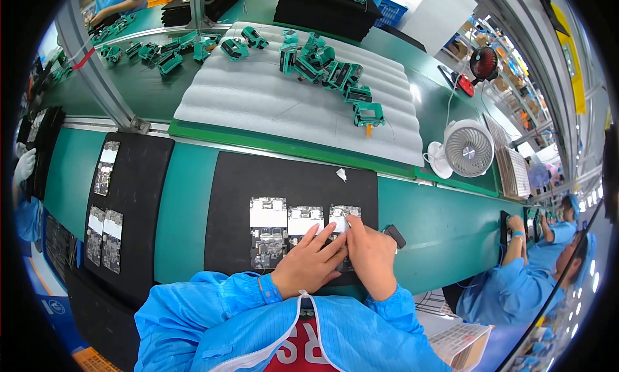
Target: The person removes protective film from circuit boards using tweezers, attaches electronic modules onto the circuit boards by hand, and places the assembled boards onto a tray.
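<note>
Three circuit boards with white patches lie in a row on a black mat (225, 191) in front of me. The left board (268, 236) is in plain sight. My left hand (311, 258) rests with fingers stretched over the lower part of the middle board (304, 216), its fingertips reaching the right board (340, 212). My right hand (372, 251) is closed in a pinch at that right board; whatever is between its fingers is hidden. A small black block-shaped thing (394, 236) is beside the right hand. A white scrap (341, 175) lies above the boards.
On the left, another black mat (138, 178) carries several boards (111, 240). Beyond the bench, green plastic frames (316, 59) lie on white foam (225, 101). A white fan (469, 149) and a small black fan (483, 64) stand to the right. A co-worker (516, 275) sits at right.
</note>
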Tool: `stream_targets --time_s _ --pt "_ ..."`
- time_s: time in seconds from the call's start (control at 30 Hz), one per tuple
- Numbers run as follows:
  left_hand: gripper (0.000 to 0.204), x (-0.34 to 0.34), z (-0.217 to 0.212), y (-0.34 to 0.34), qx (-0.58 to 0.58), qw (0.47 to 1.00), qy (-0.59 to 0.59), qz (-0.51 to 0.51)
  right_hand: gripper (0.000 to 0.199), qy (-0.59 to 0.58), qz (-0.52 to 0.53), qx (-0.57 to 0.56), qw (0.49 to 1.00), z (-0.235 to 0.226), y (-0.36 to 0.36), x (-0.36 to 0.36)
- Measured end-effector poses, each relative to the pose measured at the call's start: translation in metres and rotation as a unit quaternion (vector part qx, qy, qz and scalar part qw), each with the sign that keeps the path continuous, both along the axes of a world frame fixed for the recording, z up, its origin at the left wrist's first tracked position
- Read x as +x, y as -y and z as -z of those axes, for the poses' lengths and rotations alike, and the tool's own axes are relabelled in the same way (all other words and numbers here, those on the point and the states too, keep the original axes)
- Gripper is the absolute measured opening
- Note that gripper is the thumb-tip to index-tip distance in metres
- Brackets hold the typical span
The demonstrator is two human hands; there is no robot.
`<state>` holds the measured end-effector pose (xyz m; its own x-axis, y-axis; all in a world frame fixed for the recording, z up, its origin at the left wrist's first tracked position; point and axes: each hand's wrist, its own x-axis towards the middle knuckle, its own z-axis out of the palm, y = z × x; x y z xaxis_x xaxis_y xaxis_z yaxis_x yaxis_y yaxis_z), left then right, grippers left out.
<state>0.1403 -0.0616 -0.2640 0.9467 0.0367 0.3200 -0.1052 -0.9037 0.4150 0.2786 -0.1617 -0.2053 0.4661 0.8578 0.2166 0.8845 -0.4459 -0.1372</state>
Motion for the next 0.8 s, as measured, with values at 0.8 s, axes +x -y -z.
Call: stream_targets --time_s 0.8 --pt "0.068 -0.058 -0.011 -0.029 0.036 0.997 -0.048 -0.045 0.010 -0.082 -0.071 -0.012 0.994 0.000 -0.039 -0.036"
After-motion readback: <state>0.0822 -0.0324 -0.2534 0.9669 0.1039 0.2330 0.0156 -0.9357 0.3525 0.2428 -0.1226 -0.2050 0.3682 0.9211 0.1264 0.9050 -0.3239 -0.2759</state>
